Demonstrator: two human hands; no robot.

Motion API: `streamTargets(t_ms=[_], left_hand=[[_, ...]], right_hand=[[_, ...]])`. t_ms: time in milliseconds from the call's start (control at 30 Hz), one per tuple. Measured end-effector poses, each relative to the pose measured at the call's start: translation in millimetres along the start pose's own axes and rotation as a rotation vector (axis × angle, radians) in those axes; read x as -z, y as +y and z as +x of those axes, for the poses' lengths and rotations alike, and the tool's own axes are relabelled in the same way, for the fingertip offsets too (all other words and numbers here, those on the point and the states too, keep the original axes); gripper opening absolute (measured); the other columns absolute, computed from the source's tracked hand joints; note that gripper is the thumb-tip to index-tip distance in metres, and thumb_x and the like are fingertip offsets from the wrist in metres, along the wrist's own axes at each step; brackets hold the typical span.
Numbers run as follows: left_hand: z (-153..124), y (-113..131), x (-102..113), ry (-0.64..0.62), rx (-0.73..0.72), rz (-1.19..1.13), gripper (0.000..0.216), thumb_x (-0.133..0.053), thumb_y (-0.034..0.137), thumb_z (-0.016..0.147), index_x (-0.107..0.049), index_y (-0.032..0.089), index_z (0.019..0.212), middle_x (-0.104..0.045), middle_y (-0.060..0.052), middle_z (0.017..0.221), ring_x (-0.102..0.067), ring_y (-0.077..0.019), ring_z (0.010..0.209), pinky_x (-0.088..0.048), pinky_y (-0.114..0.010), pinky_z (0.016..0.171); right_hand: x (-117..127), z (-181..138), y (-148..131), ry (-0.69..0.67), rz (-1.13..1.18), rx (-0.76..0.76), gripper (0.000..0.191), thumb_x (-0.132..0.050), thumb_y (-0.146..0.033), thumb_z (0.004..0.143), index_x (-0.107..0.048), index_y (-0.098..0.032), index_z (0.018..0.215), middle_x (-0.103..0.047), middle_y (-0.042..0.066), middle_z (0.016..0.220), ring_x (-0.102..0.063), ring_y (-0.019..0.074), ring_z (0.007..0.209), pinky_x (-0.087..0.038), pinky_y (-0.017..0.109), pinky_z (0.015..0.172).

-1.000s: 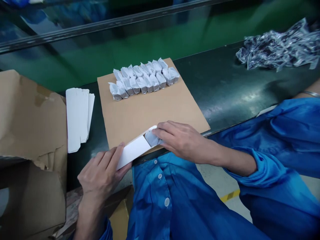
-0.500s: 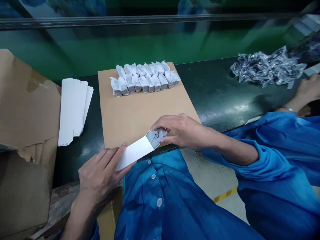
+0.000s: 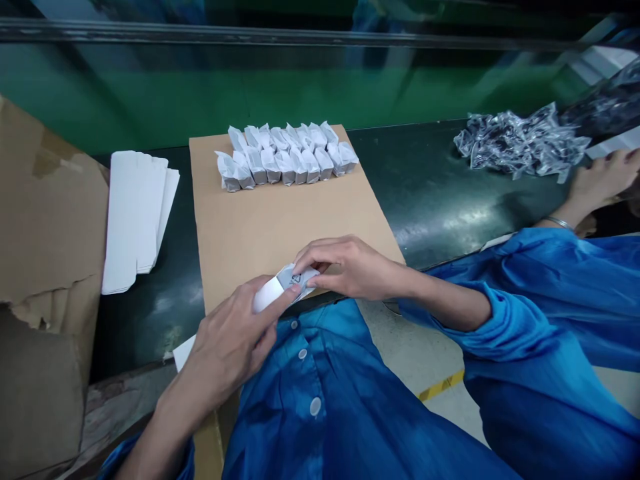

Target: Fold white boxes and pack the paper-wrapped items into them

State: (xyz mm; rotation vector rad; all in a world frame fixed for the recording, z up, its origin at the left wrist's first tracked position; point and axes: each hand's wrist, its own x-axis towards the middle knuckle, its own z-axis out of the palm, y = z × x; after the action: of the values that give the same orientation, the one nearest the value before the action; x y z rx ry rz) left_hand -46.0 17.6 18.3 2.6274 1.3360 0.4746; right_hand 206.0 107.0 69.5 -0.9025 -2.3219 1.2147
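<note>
Both hands pinch crinkly plastic pouch (image 3: 296,278) – smooth white carton (image 3: 267,293).

your left hand (image 3: 227,347) and right hand (image 3: 350,267) pinch a small white carton (image 3: 270,292) with a packet (image 3: 296,277) over the cardboard sheet (image 3: 280,227).

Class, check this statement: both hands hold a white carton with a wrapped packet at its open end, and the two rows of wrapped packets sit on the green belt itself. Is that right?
Not quite. The head view shows the rows of wrapped packets sitting on the brown cardboard sheet, not on the belt itself. The rest stands: the left hand and right hand hold the white carton with a packet at its open end.
</note>
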Motion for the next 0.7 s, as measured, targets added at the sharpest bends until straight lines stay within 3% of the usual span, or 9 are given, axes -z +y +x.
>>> streamTargets(t_ms=[167, 300, 400, 500, 600, 700], left_hand=[[5.1, -2.1, 3.0, -0.006, -0.032, -0.108, 0.053, -0.048, 0.018, 0.093, -0.053, 0.047, 0.137, -0.055, -0.008, 0.136, -0.063, -0.0259, 0.110, -0.057, -0.033, 0.073], [6.5, -5.7, 5.0, 0.008, -0.069, -0.090, 0.050, -0.045, 0.017, 0.093, -0.060, 0.048, 0.128, -0.054, -0.007, 0.139, -0.062, -0.0286, 0.113, -0.057, -0.038, 0.076], [7.3, -5.8, 0.4, 0.059, -0.147, -0.043, 0.050, -0.046, 0.014, 0.091, -0.062, 0.047, 0.125, -0.051, -0.006, 0.143, -0.061, -0.0292, 0.117, -0.058, -0.039, 0.078], [6.7, -2.9, -9.9, 0.149, -0.128, 0.056, 0.055, -0.050, 0.008, 0.088, -0.055, 0.041, 0.132, -0.046, -0.009, 0.150, -0.058, -0.0286, 0.126, -0.058, -0.039, 0.084], [11.6, 7.2, -17.2, 0.245, -0.066, 0.072, 0.052, -0.056, 0.009, 0.088, -0.049, 0.028, 0.137, -0.052, -0.013, 0.146, -0.057, -0.0249, 0.129, -0.055, -0.038, 0.095], [26.6, 12.8, -10.0, 0.358, -0.087, 0.045, 0.056, -0.058, 0.015, 0.091, -0.039, 0.021, 0.143, -0.056, -0.014, 0.143, -0.052, -0.0217, 0.135, -0.050, -0.036, 0.105]], right_hand=[[-9.0, 1.1, 5.3, 0.009, 0.000, 0.028, 0.019, -0.067, -0.011, 0.086, -0.067, -0.016, 0.105, -0.072, 0.006, 0.106, -0.067, 0.0138, 0.092, -0.054, 0.026, 0.079], [-24.5, -0.1, 0.7, 0.080, -0.011, 0.056, 0.021, -0.066, -0.009, 0.086, -0.068, -0.014, 0.107, -0.073, 0.007, 0.106, -0.067, 0.0163, 0.100, -0.053, 0.029, 0.088], [-31.4, -4.4, -7.7, 0.021, 0.156, 0.004, 0.029, -0.055, -0.008, 0.091, -0.067, -0.020, 0.115, -0.072, 0.005, 0.113, -0.068, 0.0145, 0.104, -0.054, 0.028, 0.091], [-38.5, -9.7, -15.9, 0.006, 0.370, -0.039, 0.038, -0.046, -0.010, 0.096, -0.057, -0.021, 0.132, -0.067, 0.006, 0.129, -0.067, 0.0138, 0.113, -0.056, 0.027, 0.091], [-49.5, -11.5, -22.2, 0.093, 0.176, 0.011, 0.047, -0.048, -0.015, 0.097, -0.046, -0.016, 0.143, -0.058, 0.013, 0.142, -0.059, 0.0210, 0.127, -0.052, 0.039, 0.103], [-38.6, -12.5, -18.6, 0.286, -0.020, 0.016, 0.046, -0.055, -0.018, 0.094, -0.053, -0.021, 0.140, -0.066, 0.010, 0.132, -0.064, 0.0228, 0.121, -0.053, 0.041, 0.102]])
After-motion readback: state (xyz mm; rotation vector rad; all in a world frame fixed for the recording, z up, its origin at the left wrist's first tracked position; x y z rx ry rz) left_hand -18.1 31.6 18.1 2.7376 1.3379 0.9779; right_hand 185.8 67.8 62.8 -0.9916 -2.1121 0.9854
